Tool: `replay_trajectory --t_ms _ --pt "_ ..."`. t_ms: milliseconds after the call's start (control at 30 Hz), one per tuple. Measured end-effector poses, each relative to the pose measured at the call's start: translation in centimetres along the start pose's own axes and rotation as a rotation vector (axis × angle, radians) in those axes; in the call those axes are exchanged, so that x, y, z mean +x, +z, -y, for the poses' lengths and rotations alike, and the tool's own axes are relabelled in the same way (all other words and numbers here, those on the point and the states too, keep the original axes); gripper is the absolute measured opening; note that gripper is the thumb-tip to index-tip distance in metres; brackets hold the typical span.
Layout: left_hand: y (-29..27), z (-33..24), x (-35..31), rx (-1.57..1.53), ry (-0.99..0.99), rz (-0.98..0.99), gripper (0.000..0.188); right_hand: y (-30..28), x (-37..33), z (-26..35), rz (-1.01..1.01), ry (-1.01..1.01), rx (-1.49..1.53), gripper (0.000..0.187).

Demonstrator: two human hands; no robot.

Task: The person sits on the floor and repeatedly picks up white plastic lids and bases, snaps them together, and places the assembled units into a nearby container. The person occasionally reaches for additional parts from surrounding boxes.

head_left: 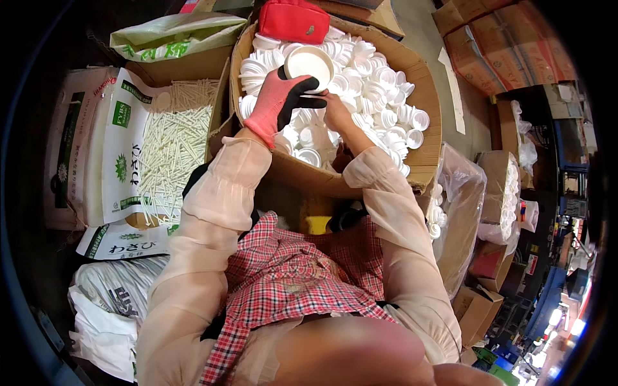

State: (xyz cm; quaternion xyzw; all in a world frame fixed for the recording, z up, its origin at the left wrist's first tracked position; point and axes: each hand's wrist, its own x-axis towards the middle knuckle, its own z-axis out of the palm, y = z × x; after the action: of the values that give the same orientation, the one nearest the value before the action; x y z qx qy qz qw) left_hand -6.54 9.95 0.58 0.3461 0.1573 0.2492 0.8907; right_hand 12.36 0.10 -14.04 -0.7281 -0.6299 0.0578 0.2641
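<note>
My left hand point(280, 100), in a pink and black glove, grips a cream-white round plastic lid point(309, 67) with a raised rim. Thumb and fingers are closed at the lid's near edge. My bare right hand point(337, 112) meets the left fingertips just below the lid, its fingers bent together; what they hold, if anything, is hidden. Both hands are over a large cardboard box point(421, 116) heaped with white round plastic lids point(380, 77). At the box's far edge a red pouch point(293, 22) rests on the heap.
To the left, a carton lined with a printed white bag holds thin pale plastic sticks point(172, 138). A white sack point(106, 334) lies at the lower left. Right of the box stand a plastic-wrapped carton point(460, 206) and stacked brown cartons point(508, 45).
</note>
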Motion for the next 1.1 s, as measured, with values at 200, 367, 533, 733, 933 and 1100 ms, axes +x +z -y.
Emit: replay_trajectory --t_ms 200,367,533,733,933,1100 --pt "-0.2 -0.3 0.0 0.143 0.120 0.078 0.029 -2.0 -1.4 -1.1 -0.051 0.073 -0.418 0.012" --pt "-1.8 1.8 0.8 0.222 0.036 0.406 0.070 -10.5 -1.0 5.1 -0.430 0.487 0.267 0.016" --pt "-0.4 3.6 0.3 0.421 0.056 0.429 0.065 -15.1 -4.8 10.9 -0.358 0.394 0.939 0.046" --pt "1.9 4.6 -0.9 0.352 0.090 0.301 0.039 -15.6 -8.8 9.0 -0.034 0.373 1.758 0.052" --pt "3.9 4.2 -1.2 -0.406 -0.218 0.430 0.055 -15.7 -9.3 9.2 -0.133 0.305 1.782 0.054" --pt "4.4 3.3 -1.1 0.478 0.231 0.374 0.058 -17.0 -10.3 8.0 -0.310 0.181 1.617 0.068"
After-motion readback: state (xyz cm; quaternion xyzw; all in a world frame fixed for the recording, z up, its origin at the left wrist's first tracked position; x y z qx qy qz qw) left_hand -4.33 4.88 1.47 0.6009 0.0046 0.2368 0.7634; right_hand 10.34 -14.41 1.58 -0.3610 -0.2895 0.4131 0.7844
